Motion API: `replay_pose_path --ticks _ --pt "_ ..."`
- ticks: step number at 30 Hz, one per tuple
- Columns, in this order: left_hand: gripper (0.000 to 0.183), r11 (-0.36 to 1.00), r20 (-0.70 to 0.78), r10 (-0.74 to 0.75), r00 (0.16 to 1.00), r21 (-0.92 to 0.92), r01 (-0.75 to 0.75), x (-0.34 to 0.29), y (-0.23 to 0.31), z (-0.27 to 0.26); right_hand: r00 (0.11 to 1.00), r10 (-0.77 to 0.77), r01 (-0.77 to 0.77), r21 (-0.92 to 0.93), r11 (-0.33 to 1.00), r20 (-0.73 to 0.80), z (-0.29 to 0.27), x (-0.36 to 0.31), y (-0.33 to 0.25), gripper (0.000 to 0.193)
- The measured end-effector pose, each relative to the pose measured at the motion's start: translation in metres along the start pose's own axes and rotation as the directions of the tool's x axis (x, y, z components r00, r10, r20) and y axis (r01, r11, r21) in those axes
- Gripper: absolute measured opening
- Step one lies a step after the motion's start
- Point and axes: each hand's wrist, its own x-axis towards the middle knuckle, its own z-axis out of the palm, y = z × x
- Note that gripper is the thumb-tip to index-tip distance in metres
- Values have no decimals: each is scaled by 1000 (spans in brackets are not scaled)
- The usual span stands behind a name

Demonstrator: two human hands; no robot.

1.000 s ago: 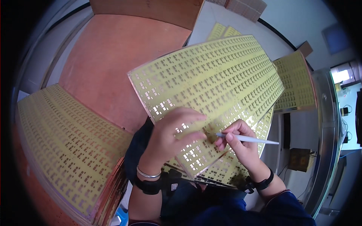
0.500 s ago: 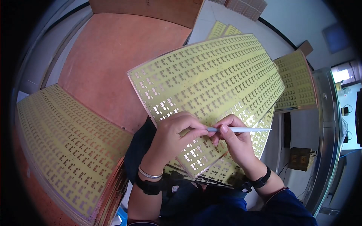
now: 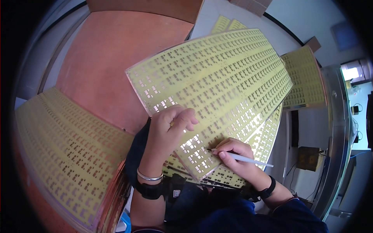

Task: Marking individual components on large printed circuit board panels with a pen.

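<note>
A large yellow-green circuit board panel (image 3: 217,83), covered in rows of small shiny copper pads, lies tilted in front of me on top of other panels. My right hand (image 3: 237,155) is low over its near right part, pinching a slim pen-like tool (image 3: 250,159) with a white tapered handle. The tool's dark tip points left and meets or nearly meets the pads; the exact contact is too small to tell. Above the panel's left part, my left hand (image 3: 171,122) is curled closed, thumb against fingers. Whatever it may hold is hidden.
A stack of similar panels (image 3: 70,155) stands at the left. Behind it is a broad copper-coloured sheet (image 3: 116,62) with a brown board (image 3: 155,9) at its far end. More panels (image 3: 305,79) lie at the right, beside a metal-framed bench (image 3: 336,116).
My left hand has let go of the tool's grey end and moved left, curling closed. My right hand has lowered the tool toward the panel's near part, its tip turned down.
</note>
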Motion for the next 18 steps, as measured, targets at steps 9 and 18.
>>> replay_pose_path --ticks 9,18 --pt "33 997 -2 -69 998 41 69 2 1 0 999 16 -12 156 988 -28 10 -2 9 11" --pt "32 998 -54 -53 997 -37 51 3 -6 3 996 -57 57 -4 998 -69 12 2 14 11"
